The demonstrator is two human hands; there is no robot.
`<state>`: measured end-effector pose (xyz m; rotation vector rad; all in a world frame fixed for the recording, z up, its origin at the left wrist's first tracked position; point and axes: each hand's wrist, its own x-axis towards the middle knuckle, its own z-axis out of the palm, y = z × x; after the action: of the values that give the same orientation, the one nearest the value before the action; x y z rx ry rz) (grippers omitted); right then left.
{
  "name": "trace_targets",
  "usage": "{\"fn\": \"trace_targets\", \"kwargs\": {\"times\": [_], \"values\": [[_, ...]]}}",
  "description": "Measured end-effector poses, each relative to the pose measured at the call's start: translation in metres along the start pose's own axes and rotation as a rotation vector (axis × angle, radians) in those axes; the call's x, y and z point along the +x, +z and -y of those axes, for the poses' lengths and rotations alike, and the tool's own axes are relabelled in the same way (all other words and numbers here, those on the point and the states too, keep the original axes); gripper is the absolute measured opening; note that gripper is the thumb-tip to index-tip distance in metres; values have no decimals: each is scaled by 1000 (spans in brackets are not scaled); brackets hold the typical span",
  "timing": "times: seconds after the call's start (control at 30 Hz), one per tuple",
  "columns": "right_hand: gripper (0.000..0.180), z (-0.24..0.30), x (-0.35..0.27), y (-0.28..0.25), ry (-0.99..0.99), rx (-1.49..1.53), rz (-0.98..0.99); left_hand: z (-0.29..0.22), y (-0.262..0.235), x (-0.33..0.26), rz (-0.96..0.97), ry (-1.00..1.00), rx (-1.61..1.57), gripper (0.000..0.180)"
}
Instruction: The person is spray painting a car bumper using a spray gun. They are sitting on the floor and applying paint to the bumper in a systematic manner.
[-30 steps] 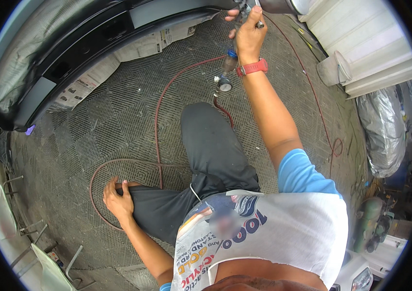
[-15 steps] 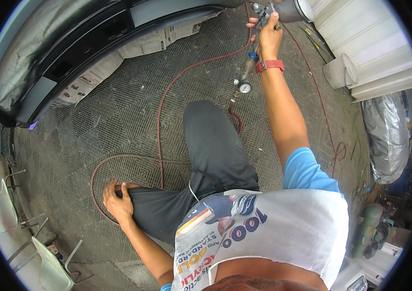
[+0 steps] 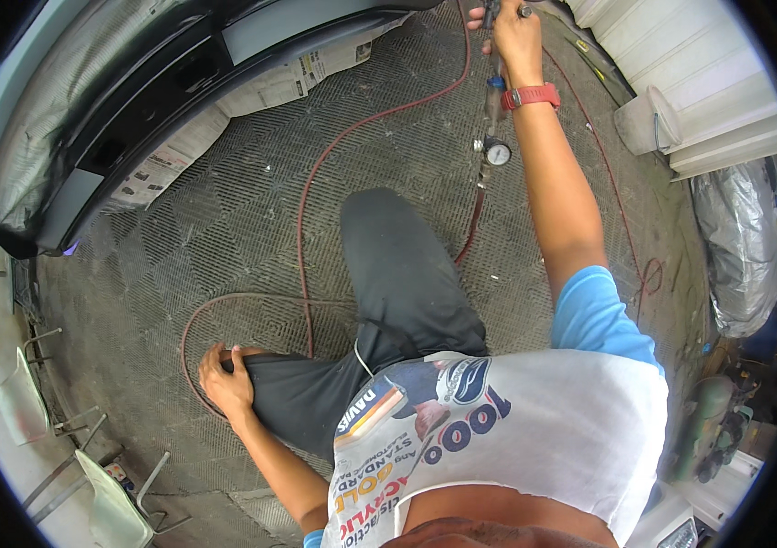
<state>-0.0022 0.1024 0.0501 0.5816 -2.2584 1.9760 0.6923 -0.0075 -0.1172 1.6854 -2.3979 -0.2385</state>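
At the top edge my right hand (image 3: 518,36), with a red watch (image 3: 531,96) on its wrist, is closed round the handle of a spray gun (image 3: 491,13). Most of the gun is cut off by the picture's edge. Below its handle hang a clear tube with a blue collar (image 3: 496,82) and a round pressure gauge (image 3: 497,154). A dark red air hose (image 3: 473,224) runs from there down behind my raised knee. My left hand (image 3: 227,380) lies over my other knee, fingers apart and holding nothing.
A car bumper (image 3: 146,105), partly black and grey with newspaper masking (image 3: 174,155), stands upper left. The red hose (image 3: 308,228) loops across the textured floor. A white bucket (image 3: 649,123) and a silver-wrapped bundle (image 3: 737,247) are on the right. Chairs (image 3: 114,498) stand at lower left.
My right arm has reached farther up and slightly right. The spray gun has moved mostly out of the picture, and its cup no longer shows. My left hand stays on the knee.
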Motion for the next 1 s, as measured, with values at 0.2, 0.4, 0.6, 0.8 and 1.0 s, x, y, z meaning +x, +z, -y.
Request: {"fn": "trace_targets", "kwargs": {"times": [0.2,0.4,0.6,0.8,1.0], "values": [[65,48,-52,15,60,212,304,-1,9,10,21,15,-26,41],[62,92,-102,48,75,261,540,-11,9,14,57,3,3,40],[70,121,-143,78,-85,243,725,-11,11,14,11,24,-25,40],[66,124,-129,89,177,348,746,-7,8,11,11,33,-6,46],[66,102,-87,55,154,245,551,-9,0,7,25,-31,-73,40]]}}
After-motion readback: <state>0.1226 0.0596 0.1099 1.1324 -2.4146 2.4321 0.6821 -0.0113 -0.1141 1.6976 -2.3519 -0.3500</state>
